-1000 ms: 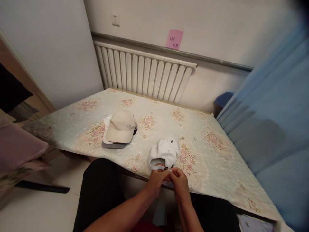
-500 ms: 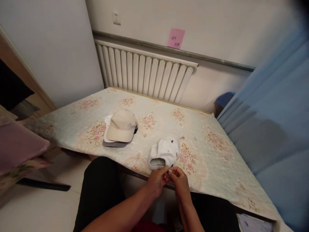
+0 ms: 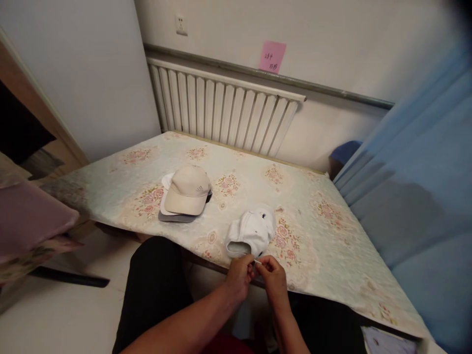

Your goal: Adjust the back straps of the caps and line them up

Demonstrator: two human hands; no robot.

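While left hand (image 3: 239,276) and right hand (image 3: 273,278) both pinch shut on the strap (image 3: 257,262) of the white cap (image 3: 252,228), which lies just beyond the knuckles at the table (image 3: 332,236) edge, best judged: left anchors, right pulls gently.

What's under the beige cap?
Under the beige cap a white brim and a grey brim stick out, so it tops a stack. Their crowns are covered, and any further caps cannot be seen.

White cap (image 3: 254,228) ahead, caps (image 3: 186,194) left, mattress (image 3: 332,246) bare right
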